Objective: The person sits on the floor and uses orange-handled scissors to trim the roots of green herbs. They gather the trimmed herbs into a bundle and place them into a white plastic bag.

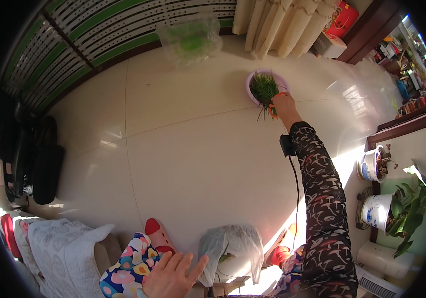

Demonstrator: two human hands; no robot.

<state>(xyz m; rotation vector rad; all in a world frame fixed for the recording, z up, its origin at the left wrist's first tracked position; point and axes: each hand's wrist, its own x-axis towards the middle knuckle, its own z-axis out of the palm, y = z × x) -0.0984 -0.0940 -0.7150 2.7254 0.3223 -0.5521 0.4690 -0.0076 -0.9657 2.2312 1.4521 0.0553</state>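
Note:
At the end of my outstretched arm, my right hand (285,107) grips orange-handled scissors (271,111) at the near rim of a pale pink basin (250,90). Long, thin green leaves, like chives, form a bunch (263,87) inside the basin, and some ends hang over the rim beside the hand. The blades are hidden. My left hand (170,275) lies over my knee on the flowered trousers (129,260), holding nothing, its fingers apart. Close to its fingertips is a thin clear plastic bag (231,238) with some green leaves inside.
A crumpled clear plastic bag (190,41) lies by the patterned panel. Potted plants (378,210) line the right side near a white appliance (382,259). A black chair (41,167) stands left, a cloth-covered seat (64,242) nearer. A black cable (296,193) runs beside my right arm.

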